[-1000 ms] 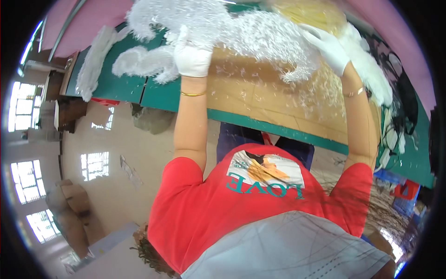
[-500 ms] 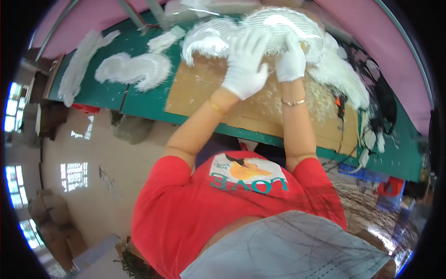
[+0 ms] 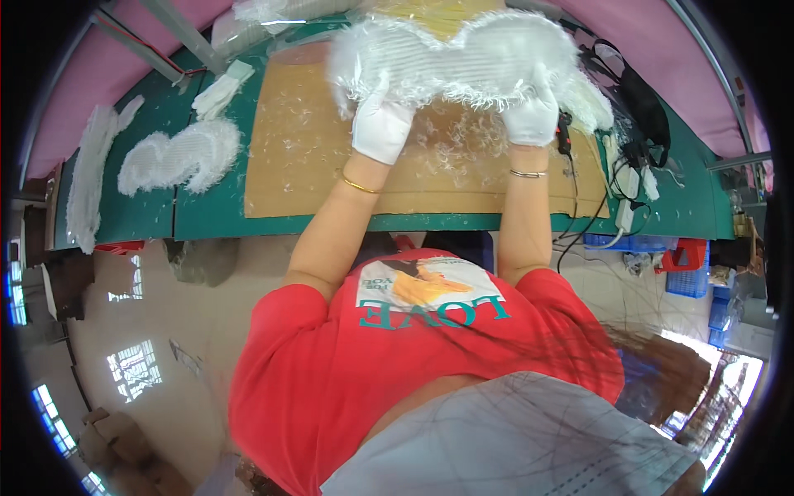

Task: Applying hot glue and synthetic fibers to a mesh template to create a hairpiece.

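A white, shaggy, ribbed piece (image 3: 463, 66) with two rounded lobes, like a pair of wings, is raised over the cardboard sheet (image 3: 281, 140). My left hand (image 3: 383, 128), in a white glove, grips its lower left edge, the fingers partly lost in the fluff. Gloved in white too, my right hand (image 3: 532, 116) grips the lower right edge. White fibre scraps (image 3: 438, 153) are scattered over the cardboard beneath. Behind the piece shows something yellowish and shiny (image 3: 438, 16).
A smaller white lobed fluffy piece (image 3: 180, 157), a long fluffy strip (image 3: 89, 178) and a white bundle (image 3: 223, 89) lie on the green table (image 3: 207, 217) at left. At right are a corded tool (image 3: 565, 132), black straps (image 3: 645, 103) and a white power strip (image 3: 626, 202).
The fluffy piece was low against the cardboard with my hands resting on it; now both hands hold it up by its lower edge. My hands have moved apart and the view has shifted.
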The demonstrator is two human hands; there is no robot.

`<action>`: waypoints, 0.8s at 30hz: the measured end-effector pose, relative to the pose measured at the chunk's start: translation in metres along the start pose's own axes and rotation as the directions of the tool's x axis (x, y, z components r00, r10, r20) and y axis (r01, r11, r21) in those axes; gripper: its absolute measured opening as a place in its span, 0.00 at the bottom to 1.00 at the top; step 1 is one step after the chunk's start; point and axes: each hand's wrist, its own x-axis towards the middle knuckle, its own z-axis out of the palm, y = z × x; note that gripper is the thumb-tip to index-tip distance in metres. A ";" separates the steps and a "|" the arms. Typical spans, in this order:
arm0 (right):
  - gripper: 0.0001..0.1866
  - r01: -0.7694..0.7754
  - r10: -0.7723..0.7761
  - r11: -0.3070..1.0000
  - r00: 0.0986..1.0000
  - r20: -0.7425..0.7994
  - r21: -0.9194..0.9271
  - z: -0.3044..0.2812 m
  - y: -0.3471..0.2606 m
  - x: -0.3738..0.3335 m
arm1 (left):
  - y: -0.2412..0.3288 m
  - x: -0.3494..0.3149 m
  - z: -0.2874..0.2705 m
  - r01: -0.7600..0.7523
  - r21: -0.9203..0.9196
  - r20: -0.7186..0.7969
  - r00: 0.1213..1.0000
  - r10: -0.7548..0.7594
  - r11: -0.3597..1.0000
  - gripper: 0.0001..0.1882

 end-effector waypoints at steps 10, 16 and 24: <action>0.26 -0.085 0.113 0.964 0.989 0.100 -0.254 -0.047 0.016 -0.004 | 0.052 -0.013 0.026 -0.402 0.537 0.058 0.895 0.442 0.742 0.13; 0.32 -0.051 0.027 0.989 0.985 -0.171 -0.140 0.063 0.144 0.008 | 0.136 -0.050 0.019 -0.444 0.540 -0.195 0.761 0.619 0.715 0.16; 0.30 -0.437 0.446 0.682 0.884 -0.139 -0.586 0.047 0.261 0.093 | 0.429 -0.107 -0.117 -0.595 0.518 0.349 0.803 0.484 0.614 0.29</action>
